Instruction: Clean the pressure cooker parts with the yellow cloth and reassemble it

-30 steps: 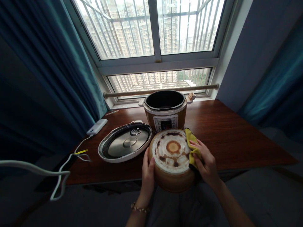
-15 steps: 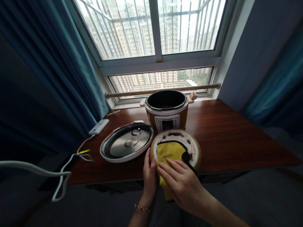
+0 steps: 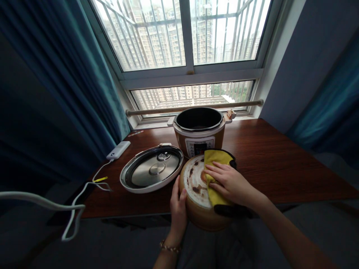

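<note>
A brown round pot (image 3: 198,209) is tipped with its underside toward me in the head view. Its whitish base carries dark brown stains. My left hand (image 3: 178,205) grips the pot's left side, thumb along the edge. A yellow cloth (image 3: 215,158) with black trim lies over the right part of the base, and my right hand (image 3: 226,183) presses it there with its fingers laid along it. Just behind the pot stands a multi-cooker (image 3: 200,136) without its lid, showing a dark inside. Left of the pot, the cooker's lid (image 3: 151,170) rests with its metal inner face up.
The brown wooden table (image 3: 269,157) reaches to the window. A white power bank (image 3: 118,150) with a white cable (image 3: 77,203) lies at the left. A blue curtain (image 3: 95,74) hangs on that side. A rail (image 3: 157,111) crosses the window behind the cooker.
My right hand and the cloth have moved right and up across the pot's base. The pot has tilted, with more of its brown side showing. My left hand keeps its grip.
</note>
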`<state>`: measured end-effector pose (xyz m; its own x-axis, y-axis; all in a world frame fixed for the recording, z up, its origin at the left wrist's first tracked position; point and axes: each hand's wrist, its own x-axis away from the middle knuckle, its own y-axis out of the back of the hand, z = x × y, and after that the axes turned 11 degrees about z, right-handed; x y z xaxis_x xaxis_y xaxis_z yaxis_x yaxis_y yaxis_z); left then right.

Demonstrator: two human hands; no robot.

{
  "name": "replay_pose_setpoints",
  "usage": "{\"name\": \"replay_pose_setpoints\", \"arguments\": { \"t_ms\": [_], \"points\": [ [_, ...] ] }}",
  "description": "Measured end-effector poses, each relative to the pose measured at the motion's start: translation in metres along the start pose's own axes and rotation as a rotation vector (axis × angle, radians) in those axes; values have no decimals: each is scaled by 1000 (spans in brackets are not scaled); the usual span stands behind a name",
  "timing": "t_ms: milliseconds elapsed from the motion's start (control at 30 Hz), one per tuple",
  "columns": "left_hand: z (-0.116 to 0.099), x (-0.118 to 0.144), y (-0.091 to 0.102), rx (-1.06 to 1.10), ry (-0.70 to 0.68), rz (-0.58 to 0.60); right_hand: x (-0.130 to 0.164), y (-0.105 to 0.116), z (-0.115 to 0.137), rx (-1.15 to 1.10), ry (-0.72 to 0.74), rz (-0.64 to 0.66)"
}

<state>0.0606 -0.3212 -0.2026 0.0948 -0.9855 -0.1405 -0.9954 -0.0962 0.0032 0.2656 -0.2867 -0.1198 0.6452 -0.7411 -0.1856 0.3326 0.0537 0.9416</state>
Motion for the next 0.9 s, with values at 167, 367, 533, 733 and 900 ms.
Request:
{"name": "replay_pose_setpoints", "arguments": {
  "t_ms": [167,367,533,733,900],
  "points": [
    [1,0,-1,-44,-19,-5,-22,-1,-41,-58,-31,-20],
    [0,2,-5,-61,-27,-27,-23,-13,-82,-602,-243,-95],
    [0,2,-5,-61,-23,-23,-11,-31,-94,-1072,-421,-296],
    [2,2,-3,-75,-35,-23,26,-63,-77,-1178,-480,-473],
    [0,3,-5,-86,-39,-28,62,-108,-45,-1247,-643,-680]
  ]
}}
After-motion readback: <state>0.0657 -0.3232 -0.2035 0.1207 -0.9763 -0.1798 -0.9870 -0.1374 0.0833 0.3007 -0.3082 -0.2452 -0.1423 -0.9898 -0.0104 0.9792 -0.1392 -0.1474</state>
